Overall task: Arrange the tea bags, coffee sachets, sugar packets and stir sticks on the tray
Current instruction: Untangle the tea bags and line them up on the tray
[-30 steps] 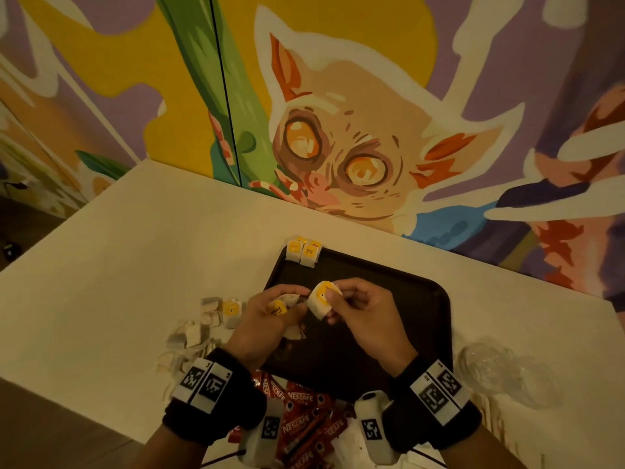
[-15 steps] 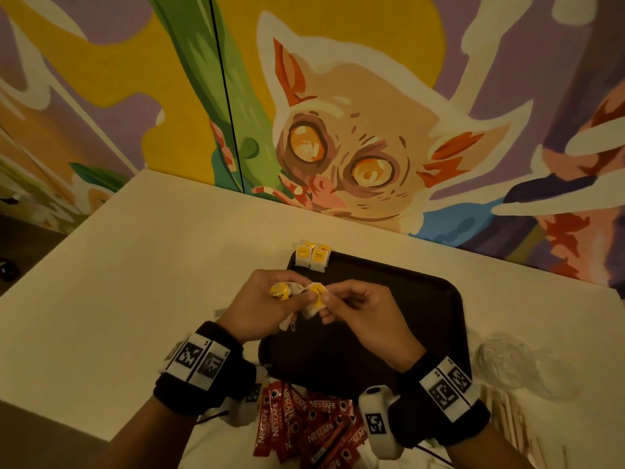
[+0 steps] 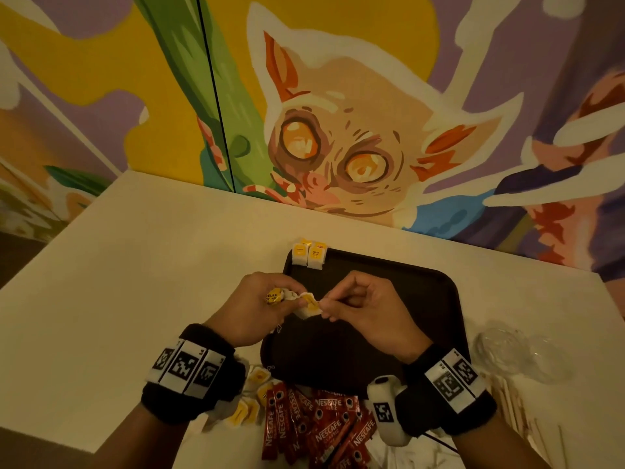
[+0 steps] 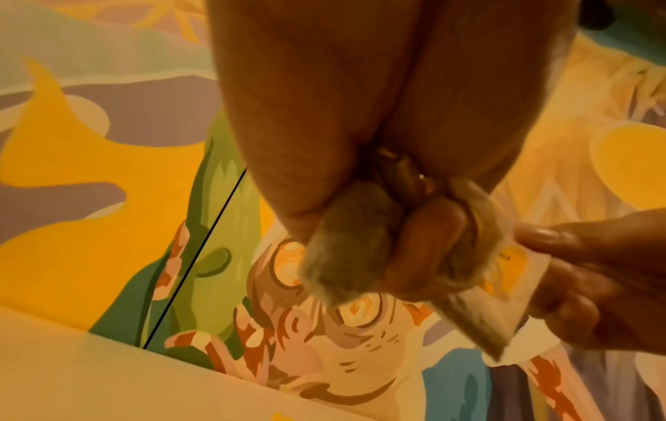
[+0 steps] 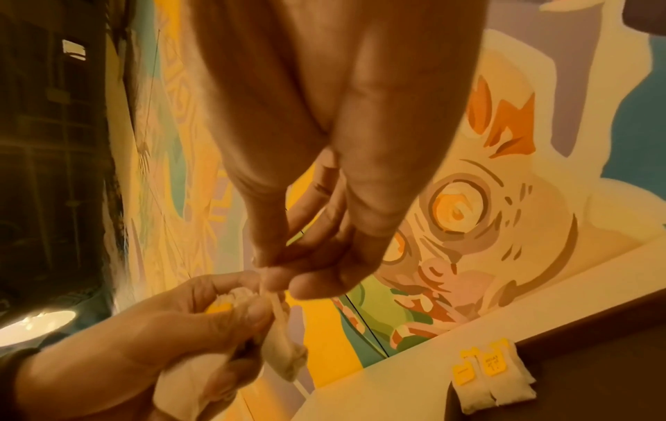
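Tea bags (image 3: pixel 306 304) sit bunched between both hands above the tray's near-left part. The left hand (image 3: pixel 257 308) is curled round a small clump of them, one yellow tag (image 3: pixel 274 296) peeking out by its thumb; the right hand (image 3: pixel 367 311) pinches the corner of one bag at its fingertips (image 4: pixel 540 235), seemingly teasing it off the clump. Two bags (image 3: pixel 309 255) already stand side by side against the tray's (image 3: pixel 422 299) far-left corner. More bags (image 3: pixel 248 397) lie on the counter (image 3: pixel 135 282) under the left wrist, red coffee sachets (image 3: pixel 314 424) are heaped at the tray's near edge, stir sticks (image 3: pixel 510 404) lie to the right, beside crumpled clear plastic (image 3: pixel 521 353).

The risk, as I judge it, is tangled strings: pulling one bag free could drag others from the left hand's clump, or tear the thin paper. A bag set down carelessly might also topple the standing pair.
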`<action>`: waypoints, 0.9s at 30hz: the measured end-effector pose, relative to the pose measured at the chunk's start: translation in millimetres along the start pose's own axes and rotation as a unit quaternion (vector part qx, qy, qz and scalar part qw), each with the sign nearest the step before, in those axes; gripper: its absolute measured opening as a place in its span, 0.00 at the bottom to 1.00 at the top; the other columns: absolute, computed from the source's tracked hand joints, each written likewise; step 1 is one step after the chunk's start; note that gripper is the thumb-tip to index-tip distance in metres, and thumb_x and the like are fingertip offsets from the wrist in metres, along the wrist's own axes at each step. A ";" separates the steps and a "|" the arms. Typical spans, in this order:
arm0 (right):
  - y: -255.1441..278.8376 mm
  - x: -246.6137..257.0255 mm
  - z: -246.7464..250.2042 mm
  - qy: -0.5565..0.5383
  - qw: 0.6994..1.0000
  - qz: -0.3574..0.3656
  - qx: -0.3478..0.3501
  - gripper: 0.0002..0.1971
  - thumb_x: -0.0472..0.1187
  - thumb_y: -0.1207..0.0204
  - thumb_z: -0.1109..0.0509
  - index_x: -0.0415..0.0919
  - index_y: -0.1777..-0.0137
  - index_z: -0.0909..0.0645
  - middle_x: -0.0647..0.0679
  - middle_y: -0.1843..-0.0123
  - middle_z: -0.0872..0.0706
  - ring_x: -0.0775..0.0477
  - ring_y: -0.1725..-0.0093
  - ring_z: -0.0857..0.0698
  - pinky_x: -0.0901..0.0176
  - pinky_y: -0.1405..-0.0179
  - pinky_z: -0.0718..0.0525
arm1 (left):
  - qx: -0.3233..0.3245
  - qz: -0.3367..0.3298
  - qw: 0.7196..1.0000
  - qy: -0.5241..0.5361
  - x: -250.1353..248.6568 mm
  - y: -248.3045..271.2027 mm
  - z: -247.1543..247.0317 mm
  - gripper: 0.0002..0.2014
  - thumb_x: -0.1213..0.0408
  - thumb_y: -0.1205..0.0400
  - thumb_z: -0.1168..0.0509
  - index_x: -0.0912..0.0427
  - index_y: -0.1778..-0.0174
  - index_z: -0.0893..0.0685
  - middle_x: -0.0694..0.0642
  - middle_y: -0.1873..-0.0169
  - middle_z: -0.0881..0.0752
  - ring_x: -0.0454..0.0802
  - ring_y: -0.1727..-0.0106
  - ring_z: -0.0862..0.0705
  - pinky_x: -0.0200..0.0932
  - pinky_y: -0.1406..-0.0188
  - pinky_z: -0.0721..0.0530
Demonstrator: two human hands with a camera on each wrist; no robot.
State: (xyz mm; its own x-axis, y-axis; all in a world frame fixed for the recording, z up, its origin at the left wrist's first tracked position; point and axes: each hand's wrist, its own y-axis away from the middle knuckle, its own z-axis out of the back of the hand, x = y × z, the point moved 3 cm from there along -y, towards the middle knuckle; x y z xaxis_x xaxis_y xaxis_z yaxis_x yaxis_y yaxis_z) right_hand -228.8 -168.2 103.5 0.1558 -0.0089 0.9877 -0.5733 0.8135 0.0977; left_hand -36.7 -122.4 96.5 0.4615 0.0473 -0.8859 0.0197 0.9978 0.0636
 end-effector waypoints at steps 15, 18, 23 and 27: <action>12.2 5.4 20.2 0.337 0.931 -0.015 0.143 0.11 0.41 0.15 0.35 0.49 0.38 0.14 0.55 0.49 0.17 0.61 0.54 0.19 0.64 0.51 0.20 | -0.003 -0.017 0.994 -0.103 -22.2 9.4 -26.9 0.09 0.64 0.20 0.29 0.48 0.46 0.11 0.43 0.49 0.12 0.37 0.50 0.16 0.32 0.52 0.19; 10.3 7.3 24.9 0.342 0.933 -0.007 0.114 0.09 0.44 0.17 0.33 0.52 0.43 0.13 0.58 0.50 0.17 0.60 0.50 0.19 0.63 0.48 0.20 | -0.004 -0.007 0.994 -0.111 -20.7 9.8 -24.0 0.08 0.63 0.21 0.28 0.50 0.47 0.10 0.43 0.50 0.12 0.38 0.48 0.16 0.35 0.49 0.19; -0.6 4.6 18.7 0.260 0.965 0.000 0.030 0.06 0.43 0.18 0.31 0.51 0.46 0.15 0.57 0.50 0.14 0.59 0.52 0.14 0.61 0.49 0.14 | 0.003 0.005 0.996 -0.087 -10.9 5.7 -8.4 0.07 0.64 0.21 0.28 0.49 0.50 0.10 0.43 0.52 0.11 0.38 0.50 0.15 0.30 0.54 0.19; -6.1 5.4 3.0 0.126 0.992 0.001 -0.002 0.04 0.39 0.19 0.30 0.44 0.47 0.15 0.48 0.53 0.11 0.51 0.53 0.10 0.52 0.50 0.10 | 0.010 0.004 0.997 -0.071 -4.3 6.8 2.8 0.07 0.64 0.22 0.27 0.45 0.55 0.12 0.43 0.56 0.11 0.36 0.53 0.16 0.28 0.58 0.20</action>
State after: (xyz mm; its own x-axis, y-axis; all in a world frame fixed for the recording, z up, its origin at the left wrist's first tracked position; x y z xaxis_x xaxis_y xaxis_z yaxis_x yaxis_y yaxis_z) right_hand -226.9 -174.9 108.7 0.3507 0.1387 0.9262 -0.5703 0.8161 0.0937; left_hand -36.1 -115.9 102.0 0.5825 0.0460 -0.8116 0.0327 0.9963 0.0799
